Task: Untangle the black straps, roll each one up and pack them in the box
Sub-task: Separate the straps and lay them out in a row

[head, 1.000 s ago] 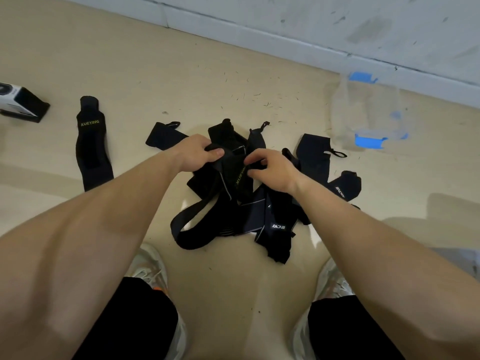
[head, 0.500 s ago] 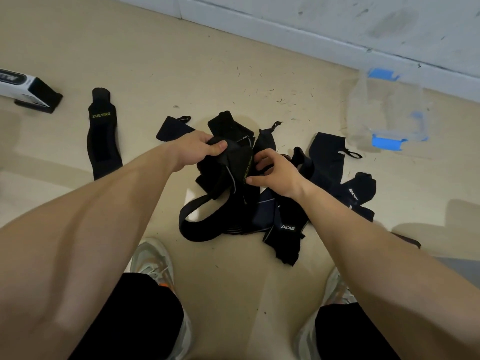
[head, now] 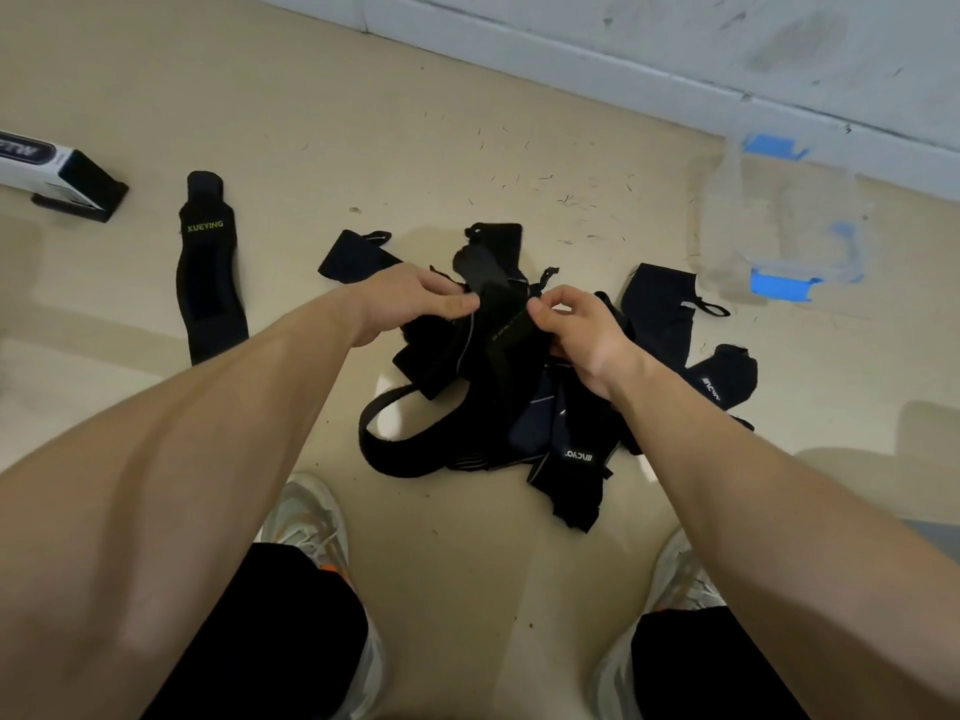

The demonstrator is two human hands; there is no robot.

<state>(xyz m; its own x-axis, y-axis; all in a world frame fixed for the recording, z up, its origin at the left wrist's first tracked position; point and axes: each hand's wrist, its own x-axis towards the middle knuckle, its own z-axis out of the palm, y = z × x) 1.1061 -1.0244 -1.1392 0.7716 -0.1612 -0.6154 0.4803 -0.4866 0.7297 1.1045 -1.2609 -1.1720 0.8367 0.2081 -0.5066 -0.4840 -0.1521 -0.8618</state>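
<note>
A tangled heap of black straps lies on the beige floor between my feet and the wall. My left hand grips the upper left part of one raised strap. My right hand pinches the same strap's right edge between thumb and fingers. Both hands hold it a little above the heap. One separate black strap with green lettering lies flat to the left, apart from the heap. The clear plastic box with blue clips stands at the upper right near the wall.
A black-and-white carton lies at the far left edge. My two shoes and knees fill the bottom of the view. The white wall base runs across the top. Small dark debris dots the floor behind the heap.
Both hands have lifted the gripped strap slightly and worked it between the fingers. My right hand has shifted to a pinch on its edge. The camera view has drifted.
</note>
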